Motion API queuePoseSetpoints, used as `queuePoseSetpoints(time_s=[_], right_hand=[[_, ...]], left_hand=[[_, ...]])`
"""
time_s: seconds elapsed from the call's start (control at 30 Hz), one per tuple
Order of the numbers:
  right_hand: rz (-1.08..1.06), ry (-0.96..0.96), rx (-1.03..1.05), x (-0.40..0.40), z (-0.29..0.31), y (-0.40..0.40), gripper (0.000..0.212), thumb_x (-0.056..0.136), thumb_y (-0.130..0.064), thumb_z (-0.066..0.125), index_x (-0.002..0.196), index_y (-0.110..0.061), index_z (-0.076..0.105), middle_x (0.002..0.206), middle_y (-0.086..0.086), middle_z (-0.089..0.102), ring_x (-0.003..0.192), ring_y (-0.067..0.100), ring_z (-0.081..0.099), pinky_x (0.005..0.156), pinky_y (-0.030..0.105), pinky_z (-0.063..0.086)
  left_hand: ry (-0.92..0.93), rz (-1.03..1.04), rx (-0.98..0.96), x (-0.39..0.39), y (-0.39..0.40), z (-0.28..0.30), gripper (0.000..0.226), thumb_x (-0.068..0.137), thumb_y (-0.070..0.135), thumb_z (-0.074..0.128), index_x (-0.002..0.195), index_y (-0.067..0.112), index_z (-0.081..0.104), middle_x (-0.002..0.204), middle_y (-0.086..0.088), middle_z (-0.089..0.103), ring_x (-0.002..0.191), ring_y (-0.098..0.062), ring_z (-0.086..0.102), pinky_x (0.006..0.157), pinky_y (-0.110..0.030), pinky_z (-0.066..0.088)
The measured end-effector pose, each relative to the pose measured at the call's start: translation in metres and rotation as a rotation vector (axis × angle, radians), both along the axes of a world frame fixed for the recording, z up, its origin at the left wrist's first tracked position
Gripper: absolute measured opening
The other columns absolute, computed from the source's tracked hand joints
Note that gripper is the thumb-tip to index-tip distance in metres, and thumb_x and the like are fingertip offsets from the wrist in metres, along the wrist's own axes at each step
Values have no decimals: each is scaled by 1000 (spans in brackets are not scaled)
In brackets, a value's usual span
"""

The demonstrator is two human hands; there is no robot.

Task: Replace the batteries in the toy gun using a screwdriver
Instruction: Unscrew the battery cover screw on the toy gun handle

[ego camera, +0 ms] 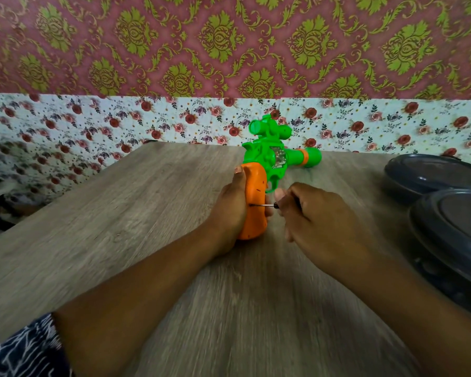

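Nearest the camera, a dark patterned sleeve (25, 349) shows at the bottom left corner, and both forearms reach forward over the wood-grain table (120, 213). The left hand (230, 210) wraps the orange grip (253, 208) of the toy gun (267, 164), thumb laid up along the grip's back and fingertips just showing round its far side, so its fingers are closed on the handle. The right hand (318, 216) is curled round the screwdriver (267, 205), whose dark handle is mostly hidden in the fist; the thin metal shaft runs sideways and its tip meets the side of the orange grip, apparently at a screw, though the screw itself is too small to make out.

The gun stands near the middle of the table toward its far edge, butt down on the wood, with the green body, scope and orange-banded barrel pointing away and to the right. At the table's right edge sit two dark grey lidded containers (446, 221), one behind the other.

This looks like the unscrewing step on the battery cover, with the cover still in place. No batteries are visible. The next move likely calls for steady inward pressure while twisting the driver, the left hand bracing the grip so the tip does not slip off
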State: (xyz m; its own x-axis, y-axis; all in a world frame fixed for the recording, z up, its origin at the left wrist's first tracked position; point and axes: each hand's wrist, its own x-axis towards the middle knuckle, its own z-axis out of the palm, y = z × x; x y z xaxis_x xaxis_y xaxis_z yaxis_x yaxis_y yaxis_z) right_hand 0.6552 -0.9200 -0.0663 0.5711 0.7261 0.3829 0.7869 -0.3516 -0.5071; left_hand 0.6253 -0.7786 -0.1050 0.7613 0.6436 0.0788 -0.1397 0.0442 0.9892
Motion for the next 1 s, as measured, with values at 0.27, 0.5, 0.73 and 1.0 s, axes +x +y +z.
queuePoseSetpoints(time_s=[0.27,0.5,0.73,1.0], right_hand=[[43,-43,64,-2,3,-1,11,88,-28,54,83,-18,55,80,-1,66,74,17,60,67,38,49],[120,13,191,1,0,-1,14,81,-22,67,74,-28,57,79,-9,70,70,0,63,66,29,51],[101,3,162,1,-4,2,9,88,-32,53,86,-23,55,82,-8,65,62,2,55,61,29,45],[0,-153,31,3,0,0,27,91,-40,44,73,-21,44,54,-8,37,51,9,35,46,27,23]], left_hand=[[24,0,38,-2,-2,1,49,99,46,16,80,24,55,48,8,66,45,-2,62,63,-24,47],[89,6,51,-5,-3,3,58,99,46,15,123,11,55,73,7,65,65,-5,64,63,-21,47],[67,19,58,-3,-4,2,48,100,45,18,96,22,60,67,6,67,56,0,63,54,-16,49],[15,7,16,-1,-5,2,50,99,45,19,79,19,56,49,9,66,44,-1,61,54,-20,51]])
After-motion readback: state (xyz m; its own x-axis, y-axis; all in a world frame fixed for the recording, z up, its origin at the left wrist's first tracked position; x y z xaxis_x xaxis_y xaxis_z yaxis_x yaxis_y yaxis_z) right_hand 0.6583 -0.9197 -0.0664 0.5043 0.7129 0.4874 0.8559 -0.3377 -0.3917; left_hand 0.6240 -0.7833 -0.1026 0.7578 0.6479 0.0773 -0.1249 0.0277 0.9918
